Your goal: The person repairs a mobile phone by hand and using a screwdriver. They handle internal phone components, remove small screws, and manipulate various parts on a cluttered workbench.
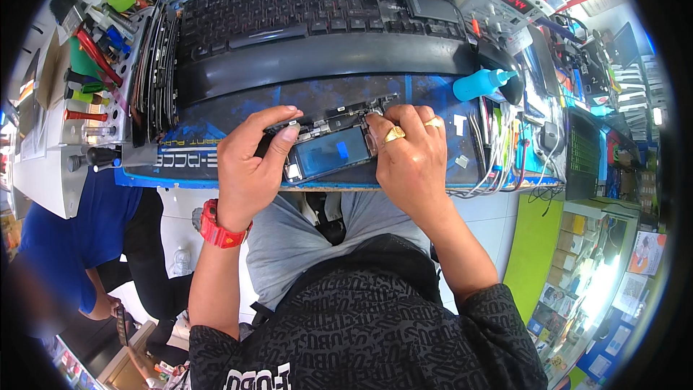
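- Fingers of the left hand (247, 157) are closed on the left end of an opened phone (317, 166), the thumb lying over its far left corner and the forefinger reaching along behind.
- Fingers of the right hand (413, 161) are bent and bunched at the phone's far right corner, touching it; whether they pinch a small part there cannot be told.
- Between the two hands, the phone lies tilted a little, its right end farther from the person, above the near edge of a dark work mat (238, 110). A blue patch (342, 150) shows on its dark inner face, and a dark strip-like part (339, 111) runs along its far side.
- Gold-coloured rings sit on the right hand; a red watch (220, 227) circles the left wrist.
- Beyond the mat is a black keyboard (281, 25), with a flat grey device (434, 9) resting on its right part.
- A light-blue bottle (476, 85) lies tilted to the right of the hands, and white cables (482, 182) hang near the bench edge.
- Dark flat panels (154, 76) stand in a row at the left, beside colourful-handled tools (88, 115).
- At the lower left, another person wears a blue top (63, 235).
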`<action>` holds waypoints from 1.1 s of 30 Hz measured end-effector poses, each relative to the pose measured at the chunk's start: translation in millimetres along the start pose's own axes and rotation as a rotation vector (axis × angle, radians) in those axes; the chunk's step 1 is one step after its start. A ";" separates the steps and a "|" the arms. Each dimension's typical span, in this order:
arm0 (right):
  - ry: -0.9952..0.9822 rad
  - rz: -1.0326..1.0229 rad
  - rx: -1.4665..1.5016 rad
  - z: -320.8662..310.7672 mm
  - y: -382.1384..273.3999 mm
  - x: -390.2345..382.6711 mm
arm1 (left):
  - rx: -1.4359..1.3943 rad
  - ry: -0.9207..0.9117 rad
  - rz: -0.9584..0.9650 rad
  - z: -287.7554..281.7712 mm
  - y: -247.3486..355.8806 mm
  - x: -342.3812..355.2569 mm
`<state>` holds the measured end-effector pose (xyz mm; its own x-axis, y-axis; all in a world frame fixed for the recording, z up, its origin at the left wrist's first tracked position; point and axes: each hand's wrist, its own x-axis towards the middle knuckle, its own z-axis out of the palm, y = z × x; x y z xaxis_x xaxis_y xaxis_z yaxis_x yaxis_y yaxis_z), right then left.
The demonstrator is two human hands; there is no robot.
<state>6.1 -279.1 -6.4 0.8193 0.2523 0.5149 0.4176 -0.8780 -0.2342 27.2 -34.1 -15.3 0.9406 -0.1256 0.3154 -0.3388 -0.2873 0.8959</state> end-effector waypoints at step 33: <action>-0.144 -0.089 -0.177 -13.1 -9.7 14.6 | -0.110 -0.083 -0.104 1.6 5.6 10.6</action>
<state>8.8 -272.2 14.2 0.8349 0.3764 0.4016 0.4259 -0.9040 -0.0381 35.2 -38.6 -7.5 0.9640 -0.1794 0.1961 -0.2307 -0.1978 0.9527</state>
